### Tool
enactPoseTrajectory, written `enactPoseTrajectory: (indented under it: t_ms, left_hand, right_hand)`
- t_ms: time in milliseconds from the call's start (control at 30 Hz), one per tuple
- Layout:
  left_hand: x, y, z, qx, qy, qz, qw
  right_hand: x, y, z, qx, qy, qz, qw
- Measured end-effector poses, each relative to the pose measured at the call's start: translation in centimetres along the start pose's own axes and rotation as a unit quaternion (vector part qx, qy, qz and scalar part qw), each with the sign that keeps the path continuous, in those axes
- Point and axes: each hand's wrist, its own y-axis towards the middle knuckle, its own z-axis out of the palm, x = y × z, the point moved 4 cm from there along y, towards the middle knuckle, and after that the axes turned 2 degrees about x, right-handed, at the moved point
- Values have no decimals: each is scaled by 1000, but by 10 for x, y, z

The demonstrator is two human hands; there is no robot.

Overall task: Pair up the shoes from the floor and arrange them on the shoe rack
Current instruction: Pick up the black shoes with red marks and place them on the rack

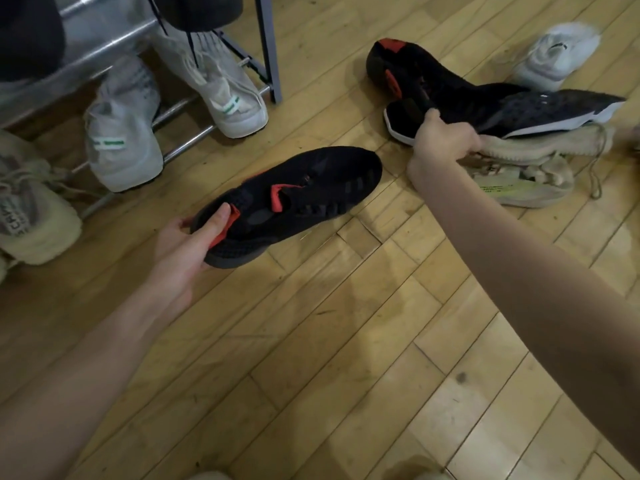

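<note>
Gripping the heel of a black-and-red knit sneaker [294, 199] just above the wood floor [346, 341], the left hand [183, 251] is closed around it. The right hand [443, 140] clamps the heel collar of a black white-soled sneaker [540, 112] atop the pile, beside the matching red-accented shoe [415, 71]. Shoe rack [270, 46] stands upper left.

Floor [346, 358]: light yellow-brown wooden parquet, short boards laid in staggered rows, scuffed, with dark marks and dull worn patches. Lighting: soft and even, a faint sheen on the boards at lower right.
</note>
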Motion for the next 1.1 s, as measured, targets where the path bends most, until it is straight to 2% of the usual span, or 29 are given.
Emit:
enactPoseTrajectory:
  t_ms: [100,300,500,633,767,900,1100]
  left_hand:
    - [-3,2,3,3,-6,5,1000]
    - [-6,-4,4,-20,-5,18,1000]
    - [-8,-20,-12,-39,-18,42,998]
    - [-2,-39,-28,-50,-46,50,996]
    - [10,-67,-51,-54,-64,39,996]
    - [18,-98,-86,-61,-78,18,995]
    - [19,-143,-138,-75,-65,14,995]
  right_hand:
    - [-4,0,8,41,21,86,995]
    - [1,0,4,51,92,135,985]
    - [6,-26,-15,67,165,70,981]
    - [-7,-64,-46,113,251,104,956]
    - [-25,-113,-75,194,315,203,907]
    - [-38,-158,-101,219,263,213,915]
    - [-18,-206,-117,254,156,133,945]
